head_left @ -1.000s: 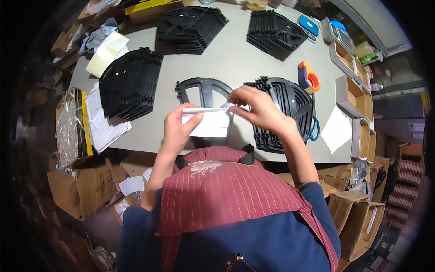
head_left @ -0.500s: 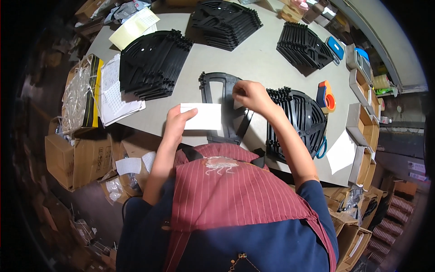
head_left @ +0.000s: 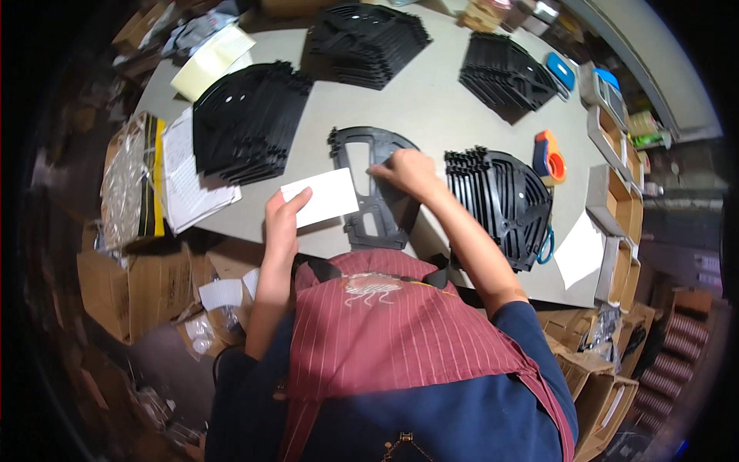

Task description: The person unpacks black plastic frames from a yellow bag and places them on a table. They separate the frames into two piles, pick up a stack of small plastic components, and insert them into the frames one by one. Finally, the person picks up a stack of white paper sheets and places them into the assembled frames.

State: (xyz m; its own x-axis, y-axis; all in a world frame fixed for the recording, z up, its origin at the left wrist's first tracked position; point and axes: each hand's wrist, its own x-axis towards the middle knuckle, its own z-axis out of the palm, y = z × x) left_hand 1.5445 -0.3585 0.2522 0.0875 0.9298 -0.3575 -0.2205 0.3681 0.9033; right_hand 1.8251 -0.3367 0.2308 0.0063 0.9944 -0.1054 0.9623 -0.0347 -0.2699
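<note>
My left hand (head_left: 283, 223) grips a small white sheet (head_left: 327, 202) by its left side, thumb on top. The sheet is held at a slant over the left edge of a single fan-shaped black plastic frame (head_left: 392, 212) with cut-out openings. This frame lies on the table right in front of me. My right hand (head_left: 412, 175) is over the middle of the frame, its fingers curled and the tips down at the frame's surface. Whatever those fingers pinch, if anything, is hidden. Just right of my right forearm stands a stack of similar black frames (head_left: 500, 204).
More stacks of black frames stand at the left (head_left: 250, 123), far middle (head_left: 368, 46) and far right (head_left: 508, 73). An orange and blue tape dispenser (head_left: 550, 158), a white paper (head_left: 579, 250) and cardboard trays (head_left: 612, 200) line the right side. Papers (head_left: 185, 173) lie at the left.
The white sheet has shifted left and tilted in my left hand. My right hand has come down and left, its fingertips now at the frame. The whole view has turned slightly.
</note>
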